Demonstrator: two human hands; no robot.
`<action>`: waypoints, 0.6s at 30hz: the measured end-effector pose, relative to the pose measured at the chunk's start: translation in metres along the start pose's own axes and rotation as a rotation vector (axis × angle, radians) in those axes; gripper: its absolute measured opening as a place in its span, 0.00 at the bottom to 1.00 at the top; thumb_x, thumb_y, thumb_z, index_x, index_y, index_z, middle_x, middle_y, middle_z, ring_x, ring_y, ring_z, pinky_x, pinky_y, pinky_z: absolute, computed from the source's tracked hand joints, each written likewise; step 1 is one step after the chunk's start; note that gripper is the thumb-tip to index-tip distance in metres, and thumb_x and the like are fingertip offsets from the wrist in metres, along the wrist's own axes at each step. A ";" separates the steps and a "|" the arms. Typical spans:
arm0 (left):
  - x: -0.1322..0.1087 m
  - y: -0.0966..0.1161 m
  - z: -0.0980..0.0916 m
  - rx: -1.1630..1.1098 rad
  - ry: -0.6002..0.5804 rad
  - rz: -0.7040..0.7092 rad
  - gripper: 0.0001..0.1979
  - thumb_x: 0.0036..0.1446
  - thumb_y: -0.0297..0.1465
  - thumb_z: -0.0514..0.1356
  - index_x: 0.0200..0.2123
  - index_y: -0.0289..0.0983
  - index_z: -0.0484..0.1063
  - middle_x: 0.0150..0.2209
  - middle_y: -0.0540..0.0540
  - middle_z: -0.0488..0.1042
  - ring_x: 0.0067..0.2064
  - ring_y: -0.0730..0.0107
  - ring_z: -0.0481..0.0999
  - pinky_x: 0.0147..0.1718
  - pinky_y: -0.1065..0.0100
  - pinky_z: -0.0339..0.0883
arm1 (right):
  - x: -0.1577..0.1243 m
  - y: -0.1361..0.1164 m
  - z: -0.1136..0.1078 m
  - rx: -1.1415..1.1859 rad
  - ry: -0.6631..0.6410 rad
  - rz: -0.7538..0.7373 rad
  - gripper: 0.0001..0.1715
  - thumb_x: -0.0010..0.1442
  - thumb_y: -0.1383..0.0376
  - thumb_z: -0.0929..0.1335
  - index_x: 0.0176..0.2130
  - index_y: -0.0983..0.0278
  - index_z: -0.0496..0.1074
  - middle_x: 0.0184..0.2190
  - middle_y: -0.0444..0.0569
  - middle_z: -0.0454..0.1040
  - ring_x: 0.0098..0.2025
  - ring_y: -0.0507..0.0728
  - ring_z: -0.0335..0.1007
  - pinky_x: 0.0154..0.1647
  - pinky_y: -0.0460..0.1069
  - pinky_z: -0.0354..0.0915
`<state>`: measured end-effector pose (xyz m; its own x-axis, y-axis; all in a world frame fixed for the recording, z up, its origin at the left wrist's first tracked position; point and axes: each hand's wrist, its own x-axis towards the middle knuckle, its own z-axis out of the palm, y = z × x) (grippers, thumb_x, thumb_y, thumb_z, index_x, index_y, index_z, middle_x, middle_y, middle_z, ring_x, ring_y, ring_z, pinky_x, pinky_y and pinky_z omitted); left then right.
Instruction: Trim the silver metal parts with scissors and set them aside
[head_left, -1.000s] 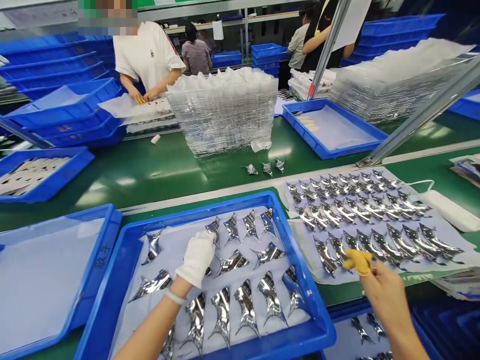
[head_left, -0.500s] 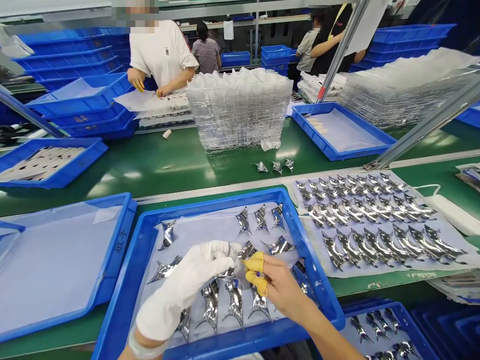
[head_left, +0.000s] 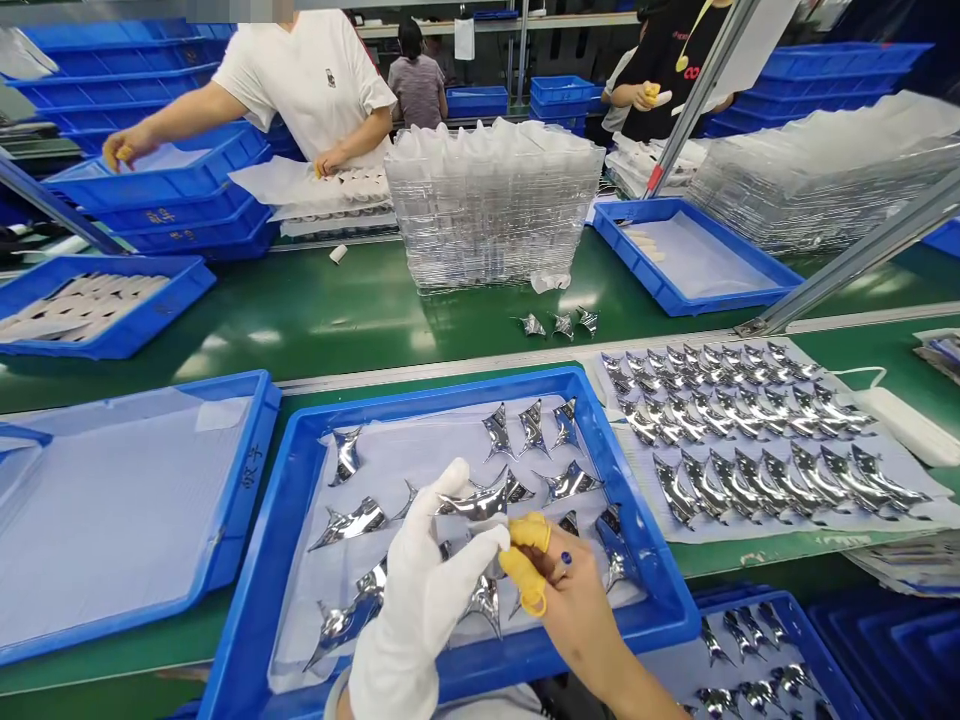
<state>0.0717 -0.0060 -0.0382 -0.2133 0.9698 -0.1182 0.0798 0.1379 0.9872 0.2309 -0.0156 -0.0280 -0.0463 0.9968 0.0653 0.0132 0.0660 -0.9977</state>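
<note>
Since the earlier moment, the left hand [head_left: 424, 610] in its white glove has turned upward, and its fingers now stand spread apart. The right hand [head_left: 570, 600] has moved a little lower. Its fingers are bent inward, with yellow finger covers [head_left: 529, 535] on two of them, just beside the glove's thumb, and I see nothing held in them. A shiny silver piece [head_left: 472, 505] lies across the glove's fingers, above the tray, but I cannot tell if the glove is really closing on it.

Under the hands is a blue tray [head_left: 442, 382] lined with a white sheet [head_left: 397, 450], and more silver pieces [head_left: 346, 455] lie on it in loose rows. To the right, a second white sheet [head_left: 750, 525] carries neat rows of the same kind of pieces. On the green bench [head_left: 300, 320] stand a tall stack of clear trays [head_left: 495, 210] and three small silver pieces [head_left: 562, 325]. Across the bench, a co-worker [head_left: 300, 80] in a white T-shirt reaches one arm out over a pile of blue trays [head_left: 157, 190].
</note>
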 end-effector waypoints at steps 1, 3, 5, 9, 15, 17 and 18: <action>0.000 -0.002 0.000 0.023 0.031 0.034 0.32 0.47 0.38 0.77 0.56 0.44 0.78 0.58 0.44 0.79 0.62 0.51 0.75 0.66 0.50 0.63 | -0.001 -0.001 0.001 -0.049 -0.006 -0.085 0.10 0.65 0.68 0.70 0.31 0.62 0.78 0.26 0.45 0.73 0.27 0.53 0.66 0.28 0.46 0.65; 0.001 -0.002 -0.003 0.011 0.069 0.142 0.24 0.52 0.36 0.74 0.54 0.44 0.79 0.53 0.44 0.82 0.56 0.54 0.80 0.60 0.54 0.70 | -0.003 -0.001 0.003 -0.128 -0.010 -0.251 0.12 0.66 0.72 0.68 0.36 0.61 0.80 0.28 0.46 0.75 0.28 0.53 0.69 0.28 0.45 0.68; 0.001 0.002 -0.006 0.006 0.087 0.304 0.15 0.59 0.33 0.70 0.50 0.45 0.81 0.48 0.47 0.84 0.51 0.59 0.82 0.56 0.57 0.73 | -0.004 0.001 0.003 -0.197 -0.003 -0.391 0.16 0.65 0.76 0.66 0.42 0.61 0.81 0.33 0.49 0.77 0.30 0.54 0.75 0.30 0.45 0.72; -0.002 0.009 -0.016 0.173 0.089 0.626 0.16 0.65 0.24 0.62 0.52 0.47 0.80 0.47 0.50 0.84 0.50 0.63 0.81 0.59 0.55 0.69 | -0.006 0.012 0.003 -0.340 0.029 -0.570 0.20 0.63 0.80 0.65 0.47 0.63 0.80 0.39 0.56 0.82 0.37 0.57 0.82 0.34 0.45 0.78; -0.006 0.016 -0.025 0.332 0.009 0.866 0.24 0.65 0.20 0.59 0.60 0.44 0.74 0.48 0.49 0.83 0.46 0.64 0.81 0.63 0.51 0.63 | -0.003 0.020 0.001 -0.392 0.026 -0.606 0.23 0.65 0.79 0.65 0.53 0.63 0.79 0.45 0.59 0.83 0.44 0.59 0.84 0.42 0.49 0.81; -0.007 0.021 -0.028 0.404 -0.042 0.921 0.25 0.64 0.20 0.59 0.62 0.42 0.73 0.45 0.47 0.83 0.45 0.64 0.80 0.63 0.51 0.62 | 0.000 0.019 0.003 -0.360 0.030 -0.599 0.23 0.66 0.79 0.64 0.52 0.62 0.80 0.46 0.58 0.84 0.46 0.58 0.84 0.45 0.49 0.80; -0.007 0.023 -0.030 0.432 -0.080 0.946 0.26 0.64 0.19 0.59 0.63 0.41 0.72 0.43 0.47 0.83 0.44 0.64 0.80 0.63 0.51 0.62 | 0.002 0.018 0.003 -0.336 0.029 -0.590 0.24 0.66 0.79 0.64 0.51 0.61 0.80 0.46 0.57 0.84 0.46 0.58 0.84 0.45 0.49 0.80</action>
<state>0.0462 -0.0158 -0.0111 0.1817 0.7278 0.6613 0.5253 -0.6403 0.5604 0.2277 -0.0127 -0.0459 -0.1139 0.7898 0.6027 0.3035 0.6053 -0.7358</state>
